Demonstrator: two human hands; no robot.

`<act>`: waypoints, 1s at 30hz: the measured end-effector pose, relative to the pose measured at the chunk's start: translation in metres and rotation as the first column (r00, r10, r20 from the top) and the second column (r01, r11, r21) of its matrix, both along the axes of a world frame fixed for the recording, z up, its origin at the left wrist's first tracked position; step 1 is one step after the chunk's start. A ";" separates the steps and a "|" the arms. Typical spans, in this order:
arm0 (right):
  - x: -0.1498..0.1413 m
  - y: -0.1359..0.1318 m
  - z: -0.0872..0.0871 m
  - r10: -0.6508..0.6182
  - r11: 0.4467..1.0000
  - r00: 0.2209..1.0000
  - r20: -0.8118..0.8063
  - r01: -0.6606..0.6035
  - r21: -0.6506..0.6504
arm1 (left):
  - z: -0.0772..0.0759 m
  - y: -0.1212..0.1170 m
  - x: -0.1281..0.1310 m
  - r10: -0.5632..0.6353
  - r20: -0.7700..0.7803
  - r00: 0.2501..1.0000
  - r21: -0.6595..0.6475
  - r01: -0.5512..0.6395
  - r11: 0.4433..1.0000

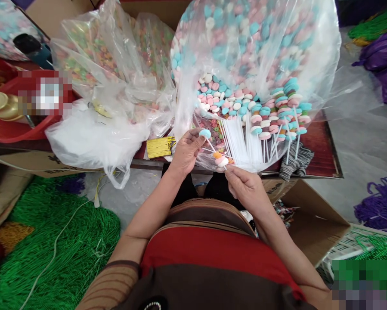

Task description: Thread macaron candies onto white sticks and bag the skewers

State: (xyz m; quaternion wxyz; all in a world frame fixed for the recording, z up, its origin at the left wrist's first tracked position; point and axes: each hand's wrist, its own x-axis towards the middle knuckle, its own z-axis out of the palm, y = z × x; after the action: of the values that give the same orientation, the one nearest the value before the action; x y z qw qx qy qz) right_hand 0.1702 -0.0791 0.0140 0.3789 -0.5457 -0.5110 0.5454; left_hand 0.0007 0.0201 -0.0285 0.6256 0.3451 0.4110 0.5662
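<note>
Blue candy was pinched in left hand fingers, at far end of white stick, right hand fingers gripped near end, below pink-and-white candy, near spare sticks.

You had one left hand and one right hand in view, with one stick and one blue candy in them. Before you lay at least five loaded skewers, overlapping too much for an exact count, and loose sticks too many to number. You also had two candy bags, one yellow bundle, one red basin, one open box and one white crate.
</note>
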 end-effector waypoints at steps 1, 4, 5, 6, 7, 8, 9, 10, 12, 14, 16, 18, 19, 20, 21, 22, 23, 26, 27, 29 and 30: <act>0.000 0.000 0.000 -0.002 1.000 1.000 -0.006 0.002 -0.014 | -0.001 0.000 0.000 0.014 -0.035 0.999 0.039 -0.013 0.999; -0.001 -0.002 0.000 -0.028 0.998 0.999 -0.022 0.027 -0.051 | -0.002 -0.003 -0.001 0.070 -0.160 0.985 0.134 -0.049 0.990; -0.001 -0.002 0.000 -0.038 0.997 0.999 -0.033 0.036 -0.065 | -0.002 -0.004 -0.002 0.083 -0.201 0.976 0.159 -0.051 0.986; -0.001 -0.002 -0.001 -0.048 0.996 0.998 -0.048 0.044 -0.079 | -0.002 -0.005 -0.002 0.091 -0.236 0.967 0.181 -0.048 0.982; -0.001 -0.003 -0.001 -0.055 0.995 0.996 -0.063 0.049 -0.091 | -0.002 -0.006 -0.001 0.099 -0.259 0.961 0.201 -0.046 0.978; -0.002 -0.003 -0.001 -0.060 0.994 0.995 -0.077 0.052 -0.100 | -0.002 -0.007 -0.001 0.105 -0.270 0.957 0.218 -0.045 0.975; -0.003 -0.003 -0.001 -0.063 0.993 0.994 -0.086 0.053 -0.106 | -0.002 -0.008 0.000 0.108 -0.273 0.956 0.231 -0.043 0.972; -0.005 -0.004 -0.002 -0.064 0.993 0.994 -0.090 0.054 -0.109 | -0.003 -0.009 0.001 0.107 -0.274 0.956 0.238 -0.041 0.970; -0.008 -0.005 -0.003 -0.071 0.992 0.993 -0.095 0.061 -0.109 | -0.004 -0.012 0.004 0.100 -0.297 0.950 0.242 -0.026 0.970; -0.012 -0.007 -0.005 -0.091 0.990 0.990 -0.109 0.077 -0.119 | -0.005 -0.013 0.006 0.104 -0.370 0.923 0.252 -0.008 0.968; -0.014 -0.008 -0.008 -0.116 0.986 0.984 -0.134 0.098 -0.132 | -0.005 -0.014 0.007 0.128 -0.453 0.882 0.279 0.004 0.960; -0.014 -0.009 -0.011 -0.135 0.983 0.977 -0.165 0.111 -0.147 | -0.006 -0.014 0.007 0.138 -0.501 0.855 0.317 0.033 0.948; -0.013 -0.009 -0.013 -0.146 0.981 0.973 -0.181 0.119 -0.152 | -0.007 -0.014 0.006 0.128 -0.508 0.852 0.331 0.056 0.942; -0.012 -0.009 -0.014 -0.157 0.979 0.968 -0.196 0.128 -0.156 | -0.008 -0.014 0.006 0.107 -0.509 0.854 0.339 0.085 0.937; -0.010 -0.007 -0.015 -0.169 0.978 0.963 -0.208 0.137 -0.160 | -0.009 -0.014 0.005 0.080 -0.507 0.858 0.344 0.117 0.932; -0.009 -0.006 -0.016 -0.181 0.975 0.959 -0.218 0.146 -0.164 | -0.010 -0.014 0.005 0.052 -0.507 0.860 0.345 0.148 0.927; -0.008 -0.004 -0.018 -0.190 0.974 0.955 -0.228 0.154 -0.168 | -0.011 -0.015 0.005 0.025 -0.511 0.859 0.346 0.179 0.921; -0.008 0.002 -0.022 -0.197 0.973 0.949 -0.248 0.158 -0.169 | -0.013 -0.019 0.005 -0.023 -0.538 0.842 0.358 0.253 0.899; -0.009 0.004 -0.023 -0.193 0.974 0.950 -0.246 0.156 -0.162 | -0.014 -0.021 0.005 -0.027 -0.542 0.840 0.364 0.263 0.894; -0.011 0.007 -0.026 -0.180 0.979 0.959 -0.221 0.152 -0.138 | -0.015 -0.025 0.006 -0.028 -0.529 0.848 0.377 0.265 0.887; -0.011 0.008 -0.028 -0.169 0.981 0.965 -0.202 0.144 -0.131 | -0.015 -0.027 0.006 -0.026 -0.518 0.855 0.387 0.261 0.884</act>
State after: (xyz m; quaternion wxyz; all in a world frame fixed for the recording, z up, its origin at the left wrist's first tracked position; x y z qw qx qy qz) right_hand 0.1587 -0.0711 -0.0139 0.4412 -0.5441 -0.3907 0.5972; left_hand 0.0064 -0.0072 -0.0434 0.4441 0.6432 0.3903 0.4866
